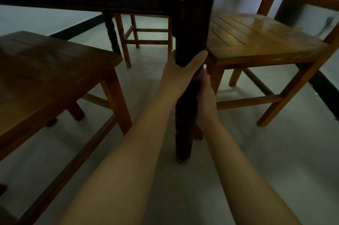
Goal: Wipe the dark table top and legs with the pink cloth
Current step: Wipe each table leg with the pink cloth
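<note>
a person's left hand (181, 70) wraps the stiff dark table leg (185, 96), right hand (205, 96) flat behind it; soft cloth barely visible.

Both forearms (117, 169) bare, seemingly no sleeves.

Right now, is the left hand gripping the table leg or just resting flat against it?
Gripping. The left hand wraps the dark table leg, thumb on the near face and fingers hidden behind it.
</note>
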A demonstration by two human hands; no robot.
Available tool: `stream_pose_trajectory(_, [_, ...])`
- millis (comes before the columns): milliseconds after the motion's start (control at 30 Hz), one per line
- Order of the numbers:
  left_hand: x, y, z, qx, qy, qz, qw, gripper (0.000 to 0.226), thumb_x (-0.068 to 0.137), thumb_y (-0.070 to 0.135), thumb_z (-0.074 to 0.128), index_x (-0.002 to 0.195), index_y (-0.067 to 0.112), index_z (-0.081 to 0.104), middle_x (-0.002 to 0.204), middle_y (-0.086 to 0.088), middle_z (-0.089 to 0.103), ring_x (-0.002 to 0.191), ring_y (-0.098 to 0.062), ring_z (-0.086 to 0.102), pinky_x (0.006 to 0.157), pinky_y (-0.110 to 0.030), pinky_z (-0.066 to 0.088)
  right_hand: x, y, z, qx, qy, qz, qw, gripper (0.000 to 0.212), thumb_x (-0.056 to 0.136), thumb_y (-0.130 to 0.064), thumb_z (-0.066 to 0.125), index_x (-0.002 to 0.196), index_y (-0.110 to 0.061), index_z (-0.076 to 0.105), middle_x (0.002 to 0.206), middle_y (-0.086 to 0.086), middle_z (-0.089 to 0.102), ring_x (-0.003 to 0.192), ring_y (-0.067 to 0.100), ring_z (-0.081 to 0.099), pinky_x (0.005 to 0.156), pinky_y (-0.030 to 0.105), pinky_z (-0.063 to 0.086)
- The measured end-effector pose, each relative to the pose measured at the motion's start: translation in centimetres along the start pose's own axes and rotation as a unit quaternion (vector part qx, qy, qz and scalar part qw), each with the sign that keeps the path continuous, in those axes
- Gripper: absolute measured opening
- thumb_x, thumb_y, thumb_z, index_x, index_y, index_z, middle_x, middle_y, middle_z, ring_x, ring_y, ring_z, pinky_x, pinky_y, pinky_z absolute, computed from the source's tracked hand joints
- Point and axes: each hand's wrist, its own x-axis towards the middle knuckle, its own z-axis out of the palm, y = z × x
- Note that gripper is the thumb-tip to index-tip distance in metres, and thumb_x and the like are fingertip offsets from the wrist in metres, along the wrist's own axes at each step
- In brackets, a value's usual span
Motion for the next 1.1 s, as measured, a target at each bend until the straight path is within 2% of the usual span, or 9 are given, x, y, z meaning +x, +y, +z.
stream_pose_trajectory(133, [-0.1, 0.1, -0.1, -0.008, -0.009, -0.023, 1.0, 0.063, 0.083, 0.045, 0.058, 0.136, 0.02, 0.034, 0.134, 0.001, 0.046, 0.123, -0.015, 0.043, 0.087, -0.022, 0.032, 0.6, 6.1, -1.8, -0.034, 0.032, 0.203, 0.978, 0.043, 0.089, -0.057, 0.046, 0.113, -0.025, 0.062, 0.12, 0.003, 0.063, 0.112, 0.023, 0.059, 0.096, 0.045, 0.048])
stream_pose_trajectory(267, [-0.3, 0.3, -0.3, -0.011, -0.015, -0.021, 1.0, 0.063, 0.084, 0.043, 0.057, 0.137, 0.019, 0.033, 0.138, 0.0, 0.044, 0.126, -0.018, 0.041, 0.087, -0.024, 0.031, -2.7, 10.5, -3.7, -0.05, 0.086, 0.306, 0.947, 0.047, 0.098, -0.047, 0.034, 0.136, -0.021, 0.045, 0.138, 0.007, 0.048, 0.127, 0.029, 0.045, 0.097, 0.04, 0.04])
stream_pose_trajectory(367, [-0.2, 0.3, -0.4, -0.005, -0.016, -0.014, 1.0, 0.063, 0.085, 0.043, 0.056, 0.137, 0.018, 0.032, 0.138, 0.0, 0.043, 0.123, -0.014, 0.041, 0.084, -0.022, 0.031, -5.0, 11.2, -3.4, -0.09, 0.13, 0.23, 0.96, 0.044, 0.099, -0.041, 0.034, 0.126, -0.014, 0.055, 0.125, 0.017, 0.058, 0.103, 0.028, 0.058, 0.079, 0.038, 0.048])
stream_pose_trajectory(433, [-0.1, 0.2, -0.3, -0.002, -0.017, -0.01, 1.0, 0.062, 0.085, 0.043, 0.056, 0.136, 0.018, 0.033, 0.137, 0.0, 0.044, 0.113, -0.007, 0.04, 0.08, -0.018, 0.032, -5.2, 9.7, -1.9, -0.019, 0.163, 0.172, 0.971, 0.042, 0.096, -0.048, 0.038, 0.127, -0.024, 0.055, 0.126, 0.009, 0.059, 0.111, 0.024, 0.056, 0.088, 0.039, 0.046])
stream_pose_trajectory(600, [0.1, 0.1, -0.1, 0.0, -0.01, -0.007, 1.0, 0.063, 0.085, 0.043, 0.057, 0.137, 0.018, 0.032, 0.137, -0.001, 0.044, 0.116, -0.008, 0.041, 0.085, -0.021, 0.031, -6.5, 6.7, 1.2, -0.134, 0.053, -0.135, 0.98, 0.055, 0.097, -0.025, 0.039, 0.142, -0.045, 0.014, 0.147, -0.03, 0.013, 0.132, -0.019, 0.015, 0.108, 0.011, 0.025])
stream_pose_trajectory(700, [-0.1, 0.1, 0.0, -0.001, -0.012, -0.013, 1.0, 0.065, 0.084, 0.044, 0.057, 0.138, 0.018, 0.031, 0.139, 0.0, 0.042, 0.124, -0.013, 0.04, 0.088, -0.023, 0.03, -5.4, 10.0, -0.9, -0.2, 0.078, -0.123, 0.969, 0.047, 0.096, -0.02, 0.045, 0.142, -0.021, 0.035, 0.143, -0.015, 0.03, 0.122, -0.023, 0.027, 0.109, 0.028, 0.034])
stream_pose_trajectory(867, [-0.3, 0.2, -0.4, -0.02, -0.02, -0.008, 1.0, 0.061, 0.084, 0.043, 0.058, 0.135, 0.02, 0.035, 0.135, 0.001, 0.046, 0.116, -0.008, 0.042, 0.082, -0.019, 0.033, -7.3, 13.0, -3.3, -0.285, 0.037, -0.021, 0.958, 0.041, 0.099, -0.013, 0.041, 0.139, -0.012, 0.036, 0.142, 0.009, 0.038, 0.127, 0.022, 0.04, 0.093, 0.007, 0.026])
stream_pose_trajectory(933, [-0.4, 0.1, -0.3, -0.019, -0.019, -0.006, 1.0, 0.061, 0.084, 0.042, 0.058, 0.135, 0.019, 0.035, 0.134, 0.002, 0.047, 0.111, -0.005, 0.042, 0.082, -0.018, 0.033, -7.5, 11.9, -2.7, -0.252, 0.053, -0.011, 0.966, 0.05, 0.099, -0.02, 0.042, 0.146, -0.019, 0.026, 0.145, 0.007, 0.037, 0.131, 0.017, 0.038, 0.099, 0.024, 0.031])
stream_pose_trajectory(1100, [0.1, 0.0, 0.0, -0.002, -0.014, -0.008, 1.0, 0.063, 0.084, 0.043, 0.057, 0.137, 0.017, 0.033, 0.137, -0.001, 0.044, 0.125, -0.016, 0.042, 0.088, -0.022, 0.033, -4.7, 5.9, 0.4, -0.161, 0.022, -0.164, 0.973, 0.052, 0.1, -0.022, 0.034, 0.147, -0.032, 0.014, 0.151, -0.012, 0.021, 0.135, -0.01, 0.02, 0.106, 0.007, 0.023])
